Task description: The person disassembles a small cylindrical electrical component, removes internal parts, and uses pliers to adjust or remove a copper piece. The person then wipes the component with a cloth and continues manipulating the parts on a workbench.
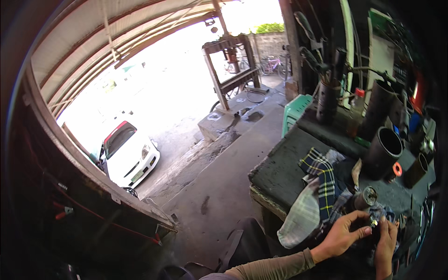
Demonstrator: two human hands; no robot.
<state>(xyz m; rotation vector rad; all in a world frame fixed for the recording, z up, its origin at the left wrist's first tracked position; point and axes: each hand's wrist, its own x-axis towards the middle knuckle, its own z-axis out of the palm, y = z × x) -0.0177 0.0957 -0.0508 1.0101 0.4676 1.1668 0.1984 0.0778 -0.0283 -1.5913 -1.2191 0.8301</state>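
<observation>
Left hand [343, 236] pinches small shiny metal part [374, 222] over bench [275, 179] near edge; right hand [386, 241] close against it, grip unclear. Likely paired for fingertip control. Light plaid cloth [301, 221] overhangs edge, probably kept handy.

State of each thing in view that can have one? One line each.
Left hand: pinching small shiny piece
Right hand: close beside it, grip unclear
Bottle: upright, red cap on
Pale cloth: hanging over edge of bench
Black cylinder: open at top
White car: hood shut
</observation>
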